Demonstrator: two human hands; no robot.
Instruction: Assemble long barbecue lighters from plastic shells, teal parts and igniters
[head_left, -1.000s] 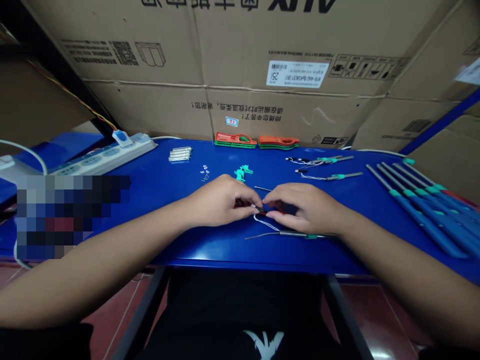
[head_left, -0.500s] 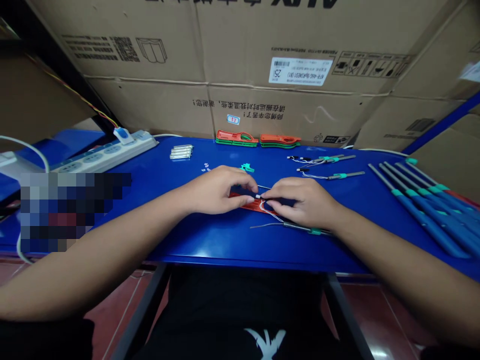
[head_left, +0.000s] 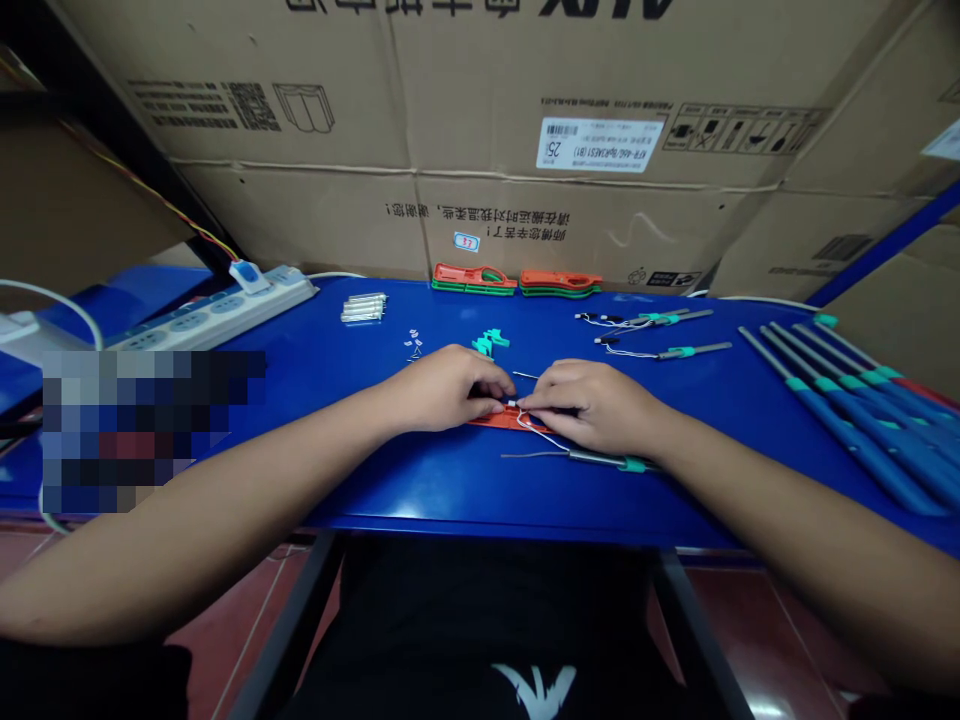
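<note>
An orange plastic half-shell [head_left: 504, 416] lies on the blue table under my fingertips. My left hand [head_left: 442, 388] is closed at its left end, thumb and fingers bent around it. The fingers of my right hand [head_left: 604, 405] pinch a small wired part at the shell's upper edge; its white end [head_left: 512, 404] shows between the two hands. White wires [head_left: 545, 436] run from there to a thin metal rod [head_left: 592, 457] with a green collar [head_left: 634, 465], partly under my right wrist. Behind the hands lies a thin metal pin or tool tip [head_left: 525, 375], mostly covered.
Small green clips [head_left: 491, 342] and tiny white pieces [head_left: 413, 340] lie behind my left hand. Further back are stacked orange and green shells [head_left: 474, 279] and silver tubes [head_left: 364, 307]. Wired rods [head_left: 686, 351] and blue-handled tools [head_left: 862, 430] lie right; a power strip [head_left: 217, 305] is left.
Both hands have lowered slightly toward me, bringing the small white-ended part down against the orange shell. My left hand has uncovered more of the green clips.
</note>
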